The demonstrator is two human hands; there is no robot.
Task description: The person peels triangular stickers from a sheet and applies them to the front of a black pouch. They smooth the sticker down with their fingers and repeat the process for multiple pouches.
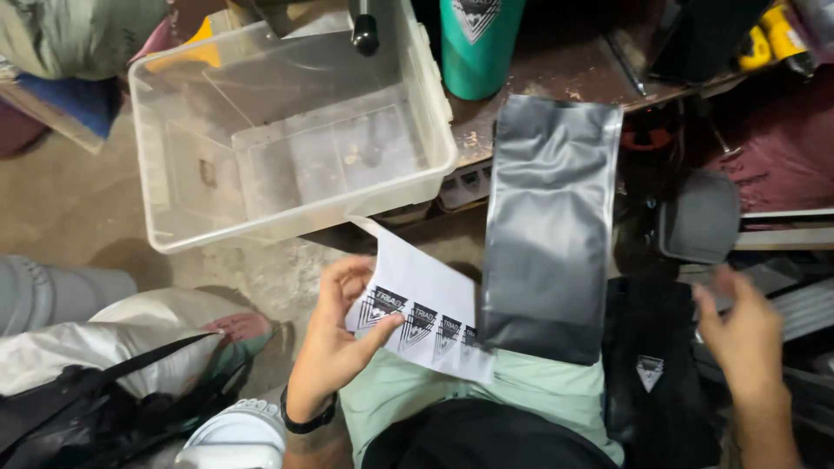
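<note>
Left hand [334, 334] pinches a sticker sheet [426, 308], partly hidden under a black pouch [547, 226]; right hand [743, 334] blurred, spread.

Even, fairly soft light falls from above across the scene, brightest on the clear plastic bin [287, 130] at upper left, whose walls carry pale sheen. A dull glare streaks the matte black pouch [549, 226] at centre. The right edge and lower right sink into murky shadow, swallowing detail. The right hand [745, 334] is smeared by motion blur, while the left hand [340, 334] stays reasonably sharp.
</note>
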